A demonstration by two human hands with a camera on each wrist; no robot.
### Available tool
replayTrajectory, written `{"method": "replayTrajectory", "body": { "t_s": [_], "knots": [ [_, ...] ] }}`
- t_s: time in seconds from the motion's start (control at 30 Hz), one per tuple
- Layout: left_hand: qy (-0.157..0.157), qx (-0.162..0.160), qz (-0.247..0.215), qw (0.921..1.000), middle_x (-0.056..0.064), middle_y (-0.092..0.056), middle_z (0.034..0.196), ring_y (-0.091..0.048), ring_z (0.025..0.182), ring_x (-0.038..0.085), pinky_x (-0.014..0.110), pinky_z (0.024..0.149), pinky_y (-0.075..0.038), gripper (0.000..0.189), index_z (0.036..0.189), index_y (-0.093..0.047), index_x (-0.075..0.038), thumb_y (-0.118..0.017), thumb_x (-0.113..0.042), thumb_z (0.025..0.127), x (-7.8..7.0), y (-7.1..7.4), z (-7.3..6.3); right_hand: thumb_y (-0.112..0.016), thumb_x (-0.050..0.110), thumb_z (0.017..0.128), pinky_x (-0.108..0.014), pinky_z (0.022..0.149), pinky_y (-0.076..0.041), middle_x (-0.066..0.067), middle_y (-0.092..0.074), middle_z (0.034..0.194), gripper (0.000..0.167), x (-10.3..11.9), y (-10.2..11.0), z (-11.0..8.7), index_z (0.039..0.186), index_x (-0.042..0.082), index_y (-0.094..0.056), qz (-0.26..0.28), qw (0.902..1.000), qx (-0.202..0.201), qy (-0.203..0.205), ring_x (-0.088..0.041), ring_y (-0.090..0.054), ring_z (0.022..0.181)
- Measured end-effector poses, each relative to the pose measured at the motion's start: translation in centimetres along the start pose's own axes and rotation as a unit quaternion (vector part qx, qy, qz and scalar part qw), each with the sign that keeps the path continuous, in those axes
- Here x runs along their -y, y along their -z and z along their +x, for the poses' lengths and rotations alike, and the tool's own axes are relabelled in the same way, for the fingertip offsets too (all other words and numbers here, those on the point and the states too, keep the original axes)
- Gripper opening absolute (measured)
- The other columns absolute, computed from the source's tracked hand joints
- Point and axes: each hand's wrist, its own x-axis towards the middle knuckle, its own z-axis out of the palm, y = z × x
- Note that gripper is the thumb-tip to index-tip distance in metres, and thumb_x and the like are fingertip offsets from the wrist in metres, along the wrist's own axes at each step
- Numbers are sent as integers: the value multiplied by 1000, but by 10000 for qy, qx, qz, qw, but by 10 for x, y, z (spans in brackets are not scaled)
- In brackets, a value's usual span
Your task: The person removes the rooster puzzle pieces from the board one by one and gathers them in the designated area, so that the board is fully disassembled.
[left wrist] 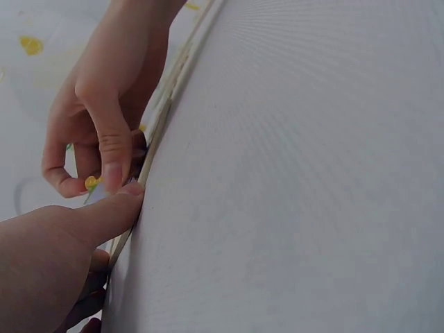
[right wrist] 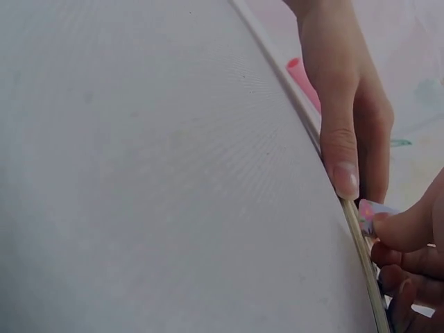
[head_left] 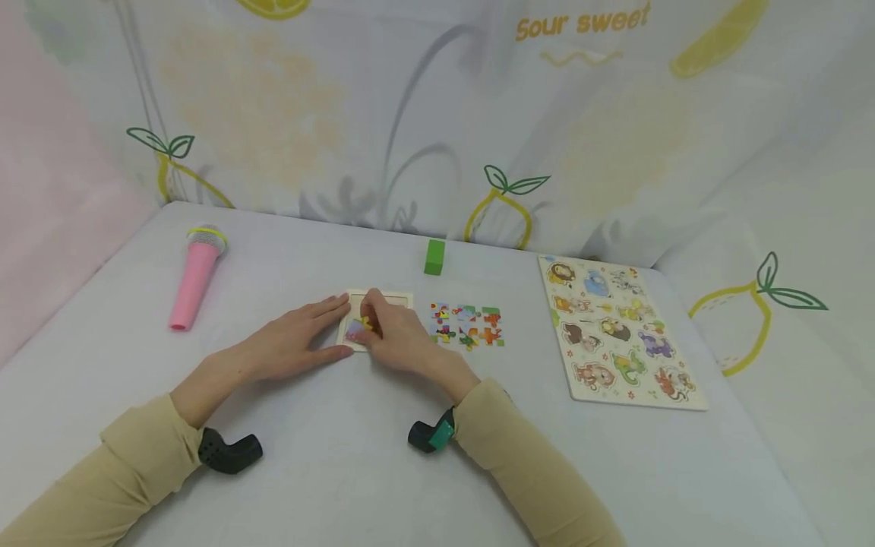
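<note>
Presently pinching puzzle piece [head_left: 355,330] in right-hand grip [head_left: 399,334], at wooden tray's [head_left: 396,295] 8 o'clock | touching tray's 9 o'clock side with straight-fingered left hand [head_left: 297,338] | with loose pieces [head_left: 469,333] at tray's 3 o'clock

Tray [head_left: 396,295]: largely covered by the right hand [head_left: 399,334]; the surface beneath is not readable. The puzzle piece [head_left: 355,328] at the tray is partly hidden by that hand's fingers. Prints on the loose pieces [head_left: 468,334] right of the tray are too small to identify. At the tray's left side, the left hand [head_left: 297,338] is clipped by the left wrist view's edge. Below the tray, the left sleeve [head_left: 123,471] and right sleeve [head_left: 540,463] leave the head view.
</note>
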Motion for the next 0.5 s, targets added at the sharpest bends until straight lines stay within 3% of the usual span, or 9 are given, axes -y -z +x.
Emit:
{"method": "replayTrajectory", "body": {
  "t_s": [0.27,0.5],
  "knots": [
    [-19,0,-14,10000,13,-25,164,-25,150,38,60,117,-25,84,156,-31,-5,-59,-56,96,-2,1,0,-73,14,90,-21,63,-37,1,-58,70,22,0,0,1,102,12,-55,481,9973,-358,-435,-10,-49,65],
    [-19,-16,-7,10000,12,-26,164,-25,150,38,60,117,-25,82,156,-32,-4,-59,-54,96,-2,0,-1,-74,15,89,-21,63,-36,3,-58,71,22,3,-1,0,101,12,-55,469,9953,-368,-765,-11,-48,66]
  ]
}}
